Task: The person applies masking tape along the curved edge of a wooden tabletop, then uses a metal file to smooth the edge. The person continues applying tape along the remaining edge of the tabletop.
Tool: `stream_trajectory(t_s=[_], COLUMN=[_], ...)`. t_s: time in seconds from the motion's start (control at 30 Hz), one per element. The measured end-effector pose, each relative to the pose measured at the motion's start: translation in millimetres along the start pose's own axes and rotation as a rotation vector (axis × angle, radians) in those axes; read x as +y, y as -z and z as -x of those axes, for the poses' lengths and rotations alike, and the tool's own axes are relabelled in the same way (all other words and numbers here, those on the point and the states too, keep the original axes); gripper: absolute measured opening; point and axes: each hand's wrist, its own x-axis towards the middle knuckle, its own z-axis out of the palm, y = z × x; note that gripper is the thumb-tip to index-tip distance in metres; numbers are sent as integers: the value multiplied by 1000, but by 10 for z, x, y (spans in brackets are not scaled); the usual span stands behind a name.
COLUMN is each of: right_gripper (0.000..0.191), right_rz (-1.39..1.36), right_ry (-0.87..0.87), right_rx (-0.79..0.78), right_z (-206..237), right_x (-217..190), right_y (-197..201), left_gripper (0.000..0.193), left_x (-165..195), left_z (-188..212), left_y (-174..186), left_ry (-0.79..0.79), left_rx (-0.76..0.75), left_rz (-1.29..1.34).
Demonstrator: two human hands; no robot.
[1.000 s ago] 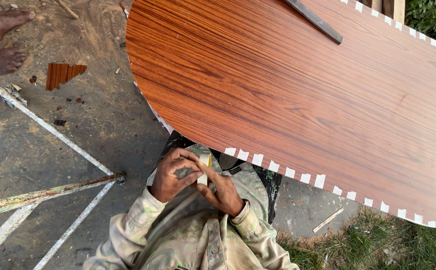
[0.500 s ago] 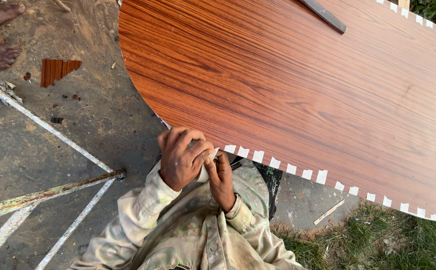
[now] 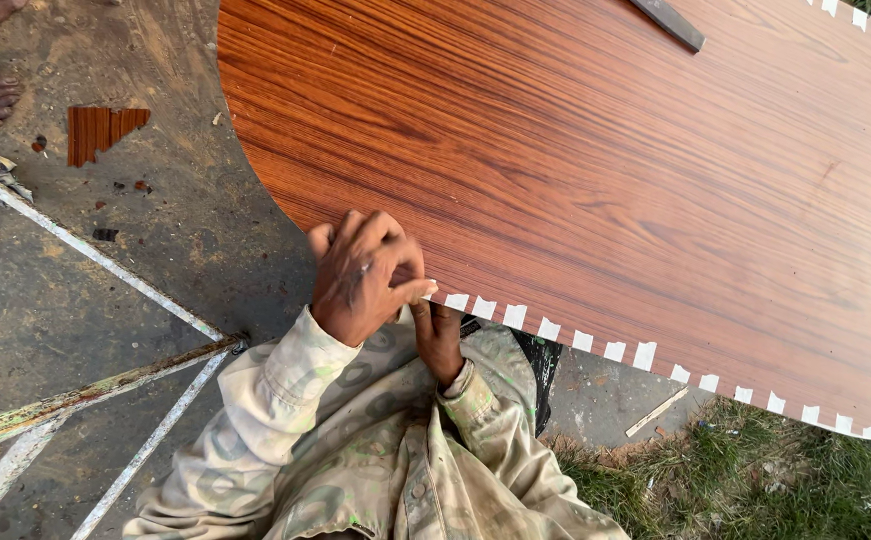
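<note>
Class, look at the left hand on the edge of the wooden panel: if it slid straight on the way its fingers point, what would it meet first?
Probably the nearest white tape strip on the panel edge, just beyond the left hand.

Outdoor woodworking yard: veneered tabletop, dirt ground

The big rounded panel filling the upper right of the frame is reddish wood-grain laminate, smooth with a soft sheen; small white paper tape tabs line its lower edge. The ground at left is rough, stained concrete, crossed by rusty, paint-flaked metal bars, with a faded cloth sleeve at the bottom
</note>
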Motion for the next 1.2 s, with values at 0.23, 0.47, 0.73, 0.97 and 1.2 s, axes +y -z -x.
stream_trajectory(t_s=[0.23, 0.47, 0.73, 0.97, 1.2], right_gripper=[21, 27, 20, 24, 31], right_rz=[293, 211, -11, 589, -841], right_ry=[112, 0, 150, 371, -581], right_rx=[-83, -107, -18, -437, -476], right_z=[-98, -145, 2, -281, -307], right_x=[426, 395, 373, 379, 330], right_y=[240, 219, 22, 589, 127], left_gripper=[37, 39, 32, 29, 30], left_x=[-114, -405, -626, -663, -693], left_z=[-24, 390, 412, 430, 365], left_y=[-231, -292, -508, -701, -775], left_ry=[-139, -511, -642, -642, -655], left_rx=[163, 83, 262, 389, 415], left_rz=[-100, -131, -326, -288, -248])
